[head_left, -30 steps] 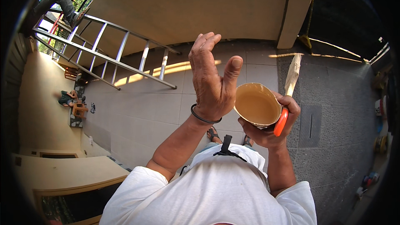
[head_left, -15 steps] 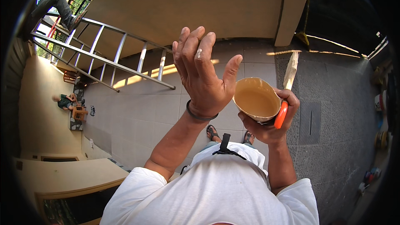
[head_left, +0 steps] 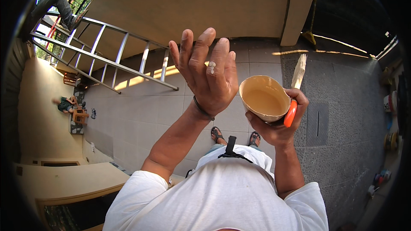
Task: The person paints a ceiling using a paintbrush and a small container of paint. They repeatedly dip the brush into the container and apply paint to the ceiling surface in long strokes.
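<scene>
Grip: left hand [head_left: 208, 75] empty, fingers now straighter, raised higher — right hand [head_left: 276, 124] still clasps bowl [head_left: 264, 98], brush [head_left: 293, 96].

A matt bowl [head_left: 264, 98] smeared with tan paste is seen, with a glossy orange plastic handle [head_left: 290, 113], a shiny metal ladder [head_left: 107, 57], smooth floor tiles [head_left: 141, 111] and rough grey paving [head_left: 351, 115].

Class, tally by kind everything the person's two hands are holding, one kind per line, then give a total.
Bowl of tan liquid, right hand: 1
Orange-handled brush, right hand: 1
Left hand, raised open: 0
Total: 2
</scene>
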`<state>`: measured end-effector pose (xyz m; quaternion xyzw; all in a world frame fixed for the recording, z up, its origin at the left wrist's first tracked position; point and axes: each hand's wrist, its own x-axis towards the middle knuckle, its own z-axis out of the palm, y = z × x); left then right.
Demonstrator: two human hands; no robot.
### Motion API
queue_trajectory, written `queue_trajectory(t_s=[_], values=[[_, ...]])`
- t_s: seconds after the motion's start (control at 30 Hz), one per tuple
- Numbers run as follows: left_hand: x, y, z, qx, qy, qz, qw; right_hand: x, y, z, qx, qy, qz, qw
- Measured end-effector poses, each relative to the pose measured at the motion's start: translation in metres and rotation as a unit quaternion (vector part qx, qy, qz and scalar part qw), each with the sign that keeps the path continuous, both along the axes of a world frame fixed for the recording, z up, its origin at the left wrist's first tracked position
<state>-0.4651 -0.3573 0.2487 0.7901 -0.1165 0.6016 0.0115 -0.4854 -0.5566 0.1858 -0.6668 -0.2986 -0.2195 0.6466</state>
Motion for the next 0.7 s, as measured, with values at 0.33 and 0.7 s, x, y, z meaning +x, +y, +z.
queue_trajectory(t_s=[0.33, 0.7], values=[[-0.021, -0.005, -0.004, -0.7, 0.191, -0.271, 0.632, -0.011, -0.004, -0.001, -0.022, -0.004, -0.032, 0.999], [-0.025, -0.016, -0.007, -0.684, 0.194, -0.316, 0.628, -0.017, 0.016, 0.007, -0.014, -0.025, 0.027, 0.999]])
